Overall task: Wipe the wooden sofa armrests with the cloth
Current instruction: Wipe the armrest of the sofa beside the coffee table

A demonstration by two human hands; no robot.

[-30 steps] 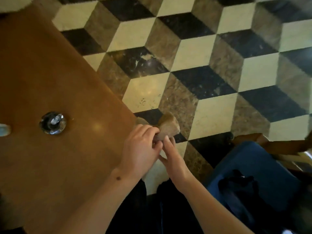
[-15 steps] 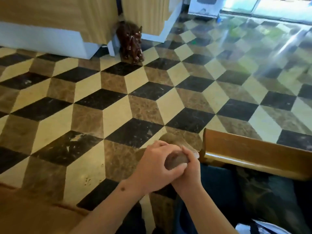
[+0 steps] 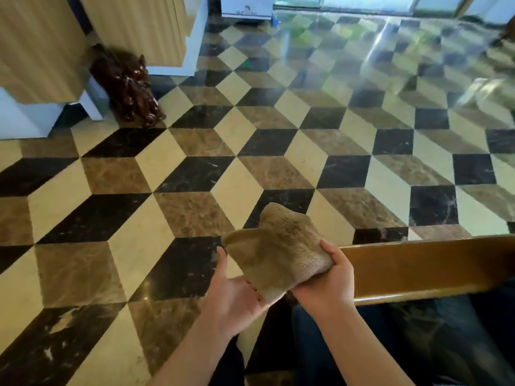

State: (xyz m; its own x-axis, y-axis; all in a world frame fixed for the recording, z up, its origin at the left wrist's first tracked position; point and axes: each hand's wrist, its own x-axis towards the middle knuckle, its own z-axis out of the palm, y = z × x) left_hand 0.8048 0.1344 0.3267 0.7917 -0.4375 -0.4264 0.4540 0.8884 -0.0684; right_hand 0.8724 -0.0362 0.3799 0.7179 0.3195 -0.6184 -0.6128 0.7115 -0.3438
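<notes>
A tan, fuzzy cloth [image 3: 278, 249] is bunched between both hands, low in the middle of the view. My right hand [image 3: 327, 285] grips its right side, fingers curled over the top. My left hand [image 3: 234, 296] lies palm up beneath its lower left edge, thumb raised beside the cloth. The wooden sofa armrest [image 3: 429, 267], glossy brown, runs from my right hand to the right edge of the view. The cloth is just left of the armrest's near end and does not rest on it.
A dark blue sofa cushion [image 3: 418, 338] lies under the armrest. A dark brown carved figurine [image 3: 125, 84] stands on the patterned tile floor [image 3: 195, 162] at far left, beside wood-panelled cabinets [image 3: 41, 45]. A white box [image 3: 246, 6] sits at the top.
The view swung up from a wooden table to the floor and armrest. The cloth, balled tightly in both hands before, is now opened out; my left hand has loosened to an open palm under it.
</notes>
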